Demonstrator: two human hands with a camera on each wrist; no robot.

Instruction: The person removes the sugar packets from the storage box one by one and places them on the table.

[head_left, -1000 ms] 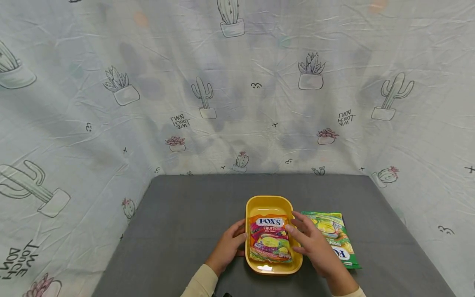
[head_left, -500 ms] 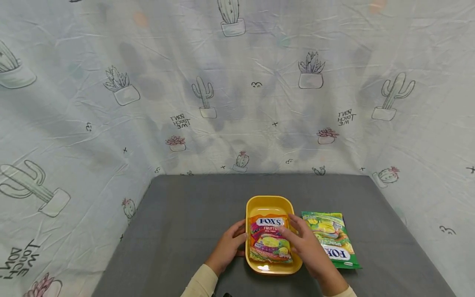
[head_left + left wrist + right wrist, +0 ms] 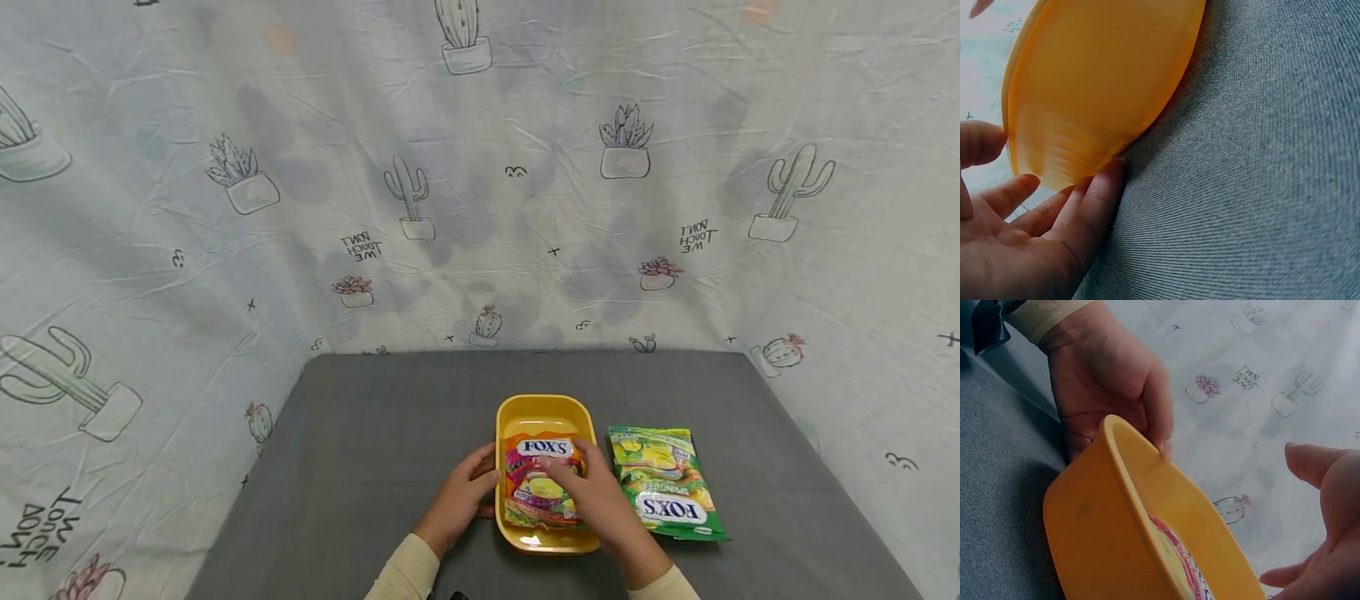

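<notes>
A yellow plastic tray [image 3: 546, 411] with raised walls stands on the grey table in the head view. Inside it lies an orange and purple bag of Fox's fruit candy [image 3: 523, 492]. My left hand [image 3: 459, 498] holds the tray's left side; in the left wrist view the thumb [image 3: 984, 142] meets the rim and the fingers lie along the outer wall. Over the tray's right side hovers my right hand [image 3: 602, 500], thumb and fingers apart and partly covering the bag. The right wrist view shows a gap between its thumb [image 3: 1310, 464] and fingers.
A green Fox's candy bag [image 3: 667, 483] lies flat on the table to the right of the tray. The grey tabletop [image 3: 375, 433] stretches left and behind. A white cloth backdrop [image 3: 480, 200] printed with cacti rises around the table.
My right hand has moved left, from the tray's right rim to above the candy bag inside, uncovering more of the green bag. The left hand and tray have stayed put.
</notes>
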